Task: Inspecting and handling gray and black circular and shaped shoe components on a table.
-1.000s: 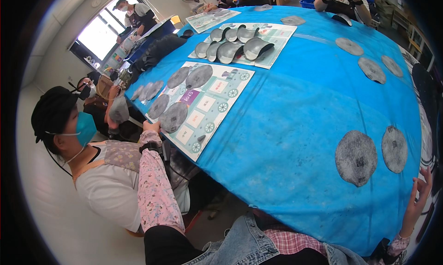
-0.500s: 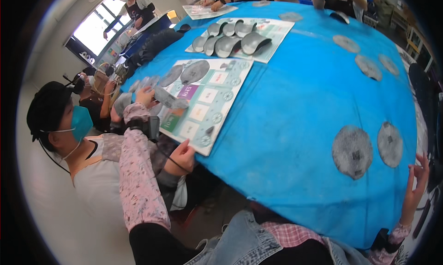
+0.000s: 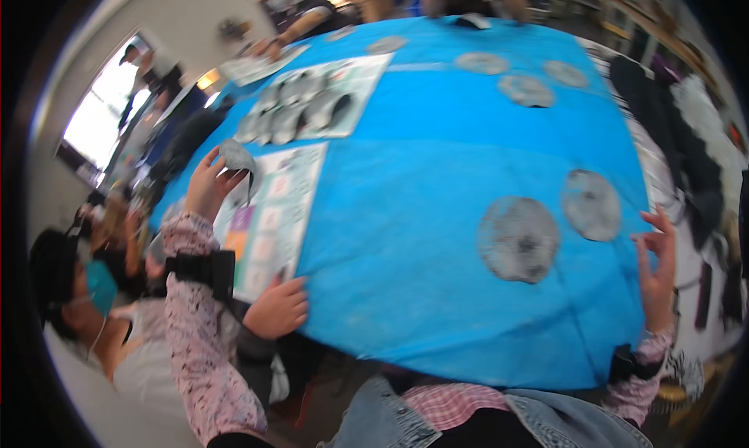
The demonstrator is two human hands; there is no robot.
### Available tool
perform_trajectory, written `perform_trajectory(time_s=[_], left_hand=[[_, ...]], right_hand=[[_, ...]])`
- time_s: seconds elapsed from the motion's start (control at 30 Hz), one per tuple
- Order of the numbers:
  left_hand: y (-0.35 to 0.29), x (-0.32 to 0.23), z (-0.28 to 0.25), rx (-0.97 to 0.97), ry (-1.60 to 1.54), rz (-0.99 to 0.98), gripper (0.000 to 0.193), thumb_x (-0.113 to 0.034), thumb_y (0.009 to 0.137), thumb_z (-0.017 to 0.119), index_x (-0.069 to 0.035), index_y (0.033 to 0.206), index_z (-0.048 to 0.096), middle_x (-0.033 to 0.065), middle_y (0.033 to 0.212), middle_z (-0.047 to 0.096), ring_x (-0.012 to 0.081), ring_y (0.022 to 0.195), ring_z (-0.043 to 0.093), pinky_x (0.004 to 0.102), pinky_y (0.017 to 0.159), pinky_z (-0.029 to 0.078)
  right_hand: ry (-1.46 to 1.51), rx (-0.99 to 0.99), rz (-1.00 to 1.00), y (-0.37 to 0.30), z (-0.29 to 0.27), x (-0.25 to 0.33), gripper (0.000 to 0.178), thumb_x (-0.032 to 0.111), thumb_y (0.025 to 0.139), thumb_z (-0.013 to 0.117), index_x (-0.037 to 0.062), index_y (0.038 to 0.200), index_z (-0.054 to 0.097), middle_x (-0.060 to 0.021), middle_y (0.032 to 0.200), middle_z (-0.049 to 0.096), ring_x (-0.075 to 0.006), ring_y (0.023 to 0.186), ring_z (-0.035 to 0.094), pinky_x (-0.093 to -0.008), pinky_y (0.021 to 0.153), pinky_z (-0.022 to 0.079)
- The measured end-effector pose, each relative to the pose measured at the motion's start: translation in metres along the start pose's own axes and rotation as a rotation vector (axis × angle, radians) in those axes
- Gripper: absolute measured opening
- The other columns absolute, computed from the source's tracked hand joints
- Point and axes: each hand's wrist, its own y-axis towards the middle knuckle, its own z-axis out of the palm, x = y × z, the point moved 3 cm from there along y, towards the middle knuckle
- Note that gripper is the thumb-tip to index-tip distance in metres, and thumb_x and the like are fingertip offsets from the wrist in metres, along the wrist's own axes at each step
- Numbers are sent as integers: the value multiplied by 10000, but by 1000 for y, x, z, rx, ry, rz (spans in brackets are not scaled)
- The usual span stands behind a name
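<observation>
My left hand (image 3: 209, 186) is raised at the left, over the near printed board (image 3: 282, 214). Its fingers pinch a curved grey pad (image 3: 239, 158) with a dark underside. On the far right my right hand (image 3: 658, 270) is at the edge of the blue-covered table (image 3: 406, 276), its fingers spread and nothing in them. Two flat, roundish grey pads, a larger one (image 3: 519, 240) and a smaller one (image 3: 591, 205), lie to the left of that hand. Motion blur softens the view.
Several curved grey pads (image 3: 287, 120) rest on a farther printed board (image 3: 365, 97). More flat grey pads (image 3: 527, 90) lie toward the far side. A masked co-worker (image 3: 101, 292) sits close on my left, with a hand (image 3: 278, 307) by the near board. Other people stand beyond the table.
The view has swung right, so the table things appear farther left. My left hand has lifted the curved grey pad off the near board. My right hand stays at the table's right edge.
</observation>
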Motion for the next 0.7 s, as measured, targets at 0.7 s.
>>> perform_trajectory(time_s=[0.7], left_hand=[[176, 164, 360, -250, 216, -77, 588, -143, 666, 686, -69, 1189, 427, 90, 916, 581, 184, 748, 575, 290, 596, 479]], right_hand=[[41, -146, 478, -135, -71, -111, 294, 42, 839, 492, -8, 1126, 463, -85, 1004, 525, -118, 826, 505, -227, 720, 413]])
